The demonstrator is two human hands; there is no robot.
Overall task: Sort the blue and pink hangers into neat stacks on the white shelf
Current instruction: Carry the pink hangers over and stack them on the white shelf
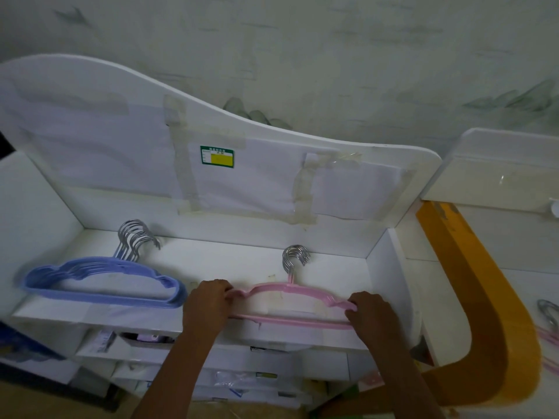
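A: Gripping both ends of the pink hangers (290, 300). Left hand (208, 303) fingers curled round the left shoulder end, right hand (373, 313) fingers curled round the right shoulder end. Stack runs straight between the two sets of fingers, lying flat near the front edge of the white shelf (211, 261).

B: Hooks?

A: Metal hooks (295, 257) bunched together, beyond the fingers toward the back panel (121, 152), roughly midway between the hands. Pink count: cannot tell, edges overlap.

B: Blue ones?

A: Blue hangers (102, 284) stacked flat on the same shelf, to the left of the left-hand fingers. Nearest blue end sits just beside the left hand, whether touching cannot tell. Their hooks fan out toward the back, less aligned than the pink.

B: Anything hidden?

A: Fingertips of both hands wrap under the pink ends, so tips are out of sight. Lower bar of the pink stack partly covered by the right hand. Green and yellow label (217, 157) on the back panel, text too small to read. Taped paper sheets there too, blank or unreadable.

B: Edges?

A: More pink hangers (549, 334) with a metal hook at far right, cut off by the frame, well apart from the right-hand fingers, past an orange curved board (484, 313). Lower shelves below the forearms are dark, contents unclear.
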